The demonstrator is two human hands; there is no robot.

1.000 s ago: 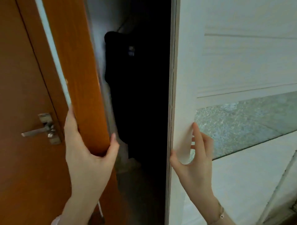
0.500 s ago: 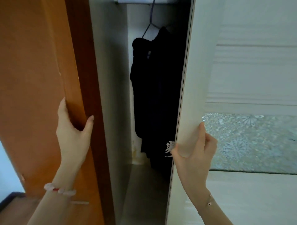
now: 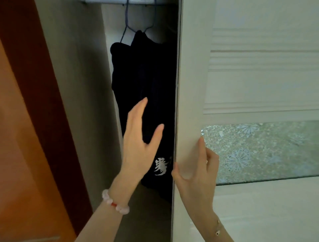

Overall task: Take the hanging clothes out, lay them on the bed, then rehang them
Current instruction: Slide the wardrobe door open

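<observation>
Nearest, the right hand [image 3: 196, 171] pinches the edge of the white wardrobe door [image 3: 191, 103], thumb round its inner side and fingers on its face beside the frosted flower-patterned pane [image 3: 259, 150], holding it open. The left hand [image 3: 139, 140], wearing a pale bead bracelet [image 3: 115, 203], is open and empty, fingers spread, in front of the dark hanging clothes [image 3: 146, 82]; whether it touches the cloth I cannot tell. This looks like the very first step: taking the clothes out. Next, I'd judge, that hand must go up to the blue hangers [image 3: 128, 29] and unhook them from the rail [image 3: 107, 1] at the far top. The gap is narrow, with the orange door [image 3: 25, 138] on the left and the white door covering part of the clothes.
</observation>
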